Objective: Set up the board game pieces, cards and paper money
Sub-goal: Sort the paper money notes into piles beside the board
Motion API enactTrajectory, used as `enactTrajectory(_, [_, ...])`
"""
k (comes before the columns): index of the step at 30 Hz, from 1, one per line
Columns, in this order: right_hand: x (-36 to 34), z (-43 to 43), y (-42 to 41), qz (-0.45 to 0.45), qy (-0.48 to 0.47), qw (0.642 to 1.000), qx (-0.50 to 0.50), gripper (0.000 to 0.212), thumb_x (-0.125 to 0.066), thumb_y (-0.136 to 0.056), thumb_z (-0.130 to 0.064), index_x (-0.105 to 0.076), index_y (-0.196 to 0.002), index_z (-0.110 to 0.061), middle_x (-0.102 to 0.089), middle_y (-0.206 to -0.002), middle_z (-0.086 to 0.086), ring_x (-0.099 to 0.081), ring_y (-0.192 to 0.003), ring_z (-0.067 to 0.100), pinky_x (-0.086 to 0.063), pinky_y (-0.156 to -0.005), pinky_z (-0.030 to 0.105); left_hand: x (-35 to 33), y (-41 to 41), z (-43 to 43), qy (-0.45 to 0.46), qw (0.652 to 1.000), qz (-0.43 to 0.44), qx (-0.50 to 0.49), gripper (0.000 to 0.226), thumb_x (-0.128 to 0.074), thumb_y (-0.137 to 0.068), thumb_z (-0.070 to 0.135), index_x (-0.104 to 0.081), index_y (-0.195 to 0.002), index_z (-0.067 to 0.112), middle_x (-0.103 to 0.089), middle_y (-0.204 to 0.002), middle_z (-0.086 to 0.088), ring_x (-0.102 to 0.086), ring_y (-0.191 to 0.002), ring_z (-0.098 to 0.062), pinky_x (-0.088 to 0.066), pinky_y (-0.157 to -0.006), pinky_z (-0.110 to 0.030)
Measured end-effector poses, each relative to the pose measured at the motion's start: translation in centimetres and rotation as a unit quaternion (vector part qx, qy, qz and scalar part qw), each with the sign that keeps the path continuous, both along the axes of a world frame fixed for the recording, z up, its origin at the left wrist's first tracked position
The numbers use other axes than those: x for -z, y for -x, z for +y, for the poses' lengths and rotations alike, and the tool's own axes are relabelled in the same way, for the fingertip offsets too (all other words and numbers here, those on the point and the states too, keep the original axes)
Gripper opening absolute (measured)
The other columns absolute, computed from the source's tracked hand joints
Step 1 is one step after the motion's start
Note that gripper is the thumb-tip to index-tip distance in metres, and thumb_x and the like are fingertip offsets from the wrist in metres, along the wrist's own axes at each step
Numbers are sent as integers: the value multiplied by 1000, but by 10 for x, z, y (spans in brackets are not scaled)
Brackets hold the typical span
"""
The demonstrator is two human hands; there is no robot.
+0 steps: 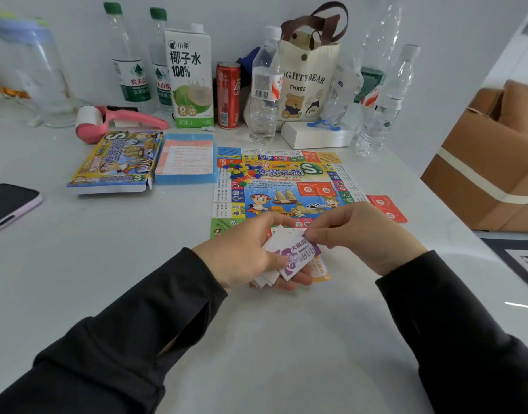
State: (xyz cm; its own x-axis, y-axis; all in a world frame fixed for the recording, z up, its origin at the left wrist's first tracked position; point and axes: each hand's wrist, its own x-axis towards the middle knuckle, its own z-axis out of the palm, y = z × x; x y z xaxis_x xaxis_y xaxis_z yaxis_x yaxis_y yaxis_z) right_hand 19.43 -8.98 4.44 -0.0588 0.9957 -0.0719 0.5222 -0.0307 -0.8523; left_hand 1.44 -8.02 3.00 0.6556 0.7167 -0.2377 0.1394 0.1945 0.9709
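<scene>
A colourful paper game board lies flat on the white table, with a heap of small coloured plastic pieces at its upper left. A red card stack sits on the board, and another red card lies off its right edge. My left hand grips a stack of paper money, a purple note on top and an orange one below. My right hand pinches the top purple note at its upper edge.
The game box and a blue tray with a rules sheet lie left of the board. Bottles, a coconut water carton, a red can and a tote bag line the back. A phone lies far left, a cardboard box right.
</scene>
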Motion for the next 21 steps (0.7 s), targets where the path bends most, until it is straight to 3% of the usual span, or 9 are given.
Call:
enactTrajectory(4, [0,1,-1,17,3,1000,5,22,-74,-74,-16,-73,-55,-29,-62,-54,-11,-48,-64,12,-40,-63,24,2,2,4,-102,992,69,-17,67,-58,-85,-4,-32,-138,28,-54,-130,-13,-59,-109,-34,-49,-92,-47])
enactTrajectory(6, [-1,1,0,26,6,1000,5,25,-73,-75,-15,-72,-53,-29,-63,-54,-11,-48,-63,11,-41,-62,24,4,1,4,-85,995,56,-12,74,-55,-86,-7,-24,-142,31,-58,-121,-18,-63,-100,-36,-52,-85,-50])
enactTrajectory(8, [-1,1,0,35,8,999,2,26,-73,-75,-14,-72,-52,-27,-64,-55,-9,-50,-63,12,-44,-64,26,3,-1,2,-53,998,30,-9,76,-49,-89,-9,-14,-145,31,-66,-95,-19,-68,-74,-30,-56,-65,-38])
enactTrajectory(11, [-1,1,1,47,17,999,-3,24,-72,-76,-14,-72,-54,-23,-68,-59,-6,-55,-64,13,-47,-70,33,1,-2,-3,-82,995,54,-9,79,-47,-91,-5,-3,-146,31,-66,-74,-10,-56,-48,-16,-41,-45,-25])
enactTrajectory(21, [-1,2,4,67,-6,998,-11,21,-74,-73,-15,-72,-55,-24,-67,-60,-5,-51,-60,11,-42,-61,27,-2,-6,-2,-135,979,149,-20,108,-77,-71,13,-3,-145,39,-64,-92,-3,-56,-54,-13,-47,-48,-24])
